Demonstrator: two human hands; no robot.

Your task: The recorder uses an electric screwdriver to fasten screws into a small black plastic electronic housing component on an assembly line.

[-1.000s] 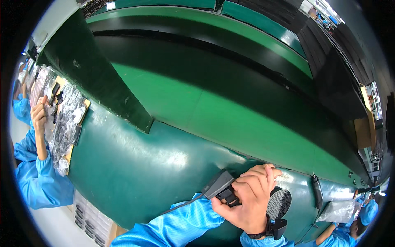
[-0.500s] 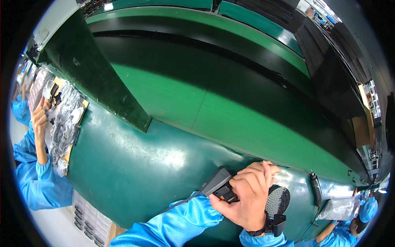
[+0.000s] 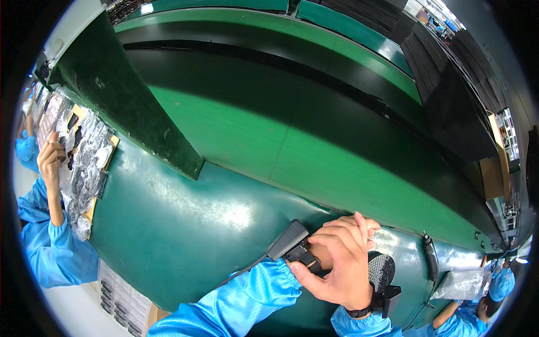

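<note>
My left forearm, in a blue sleeve, reaches in from the lower edge. A black box-shaped device with a cable sits at its wrist. My left hand is mostly covered by my right hand, so its fingers are hard to make out. My right hand lies across it, closed over the wrist, its thumb against the black clip part of the device. On my right wrist is a black strap with a small black block. A round dark pad with a grainy surface lies partly hidden beside my right hand.
A green conveyor belt runs beyond the green tabletop, with a dark green post at left. A black corded hand tool and clear bag lie right. Co-workers sit at both sides; crumpled plastic bags lie left.
The device and both hands have shifted slightly to the left and up. The right hand's fingers sit a little higher over the left wrist, and more of the clip part shows.
</note>
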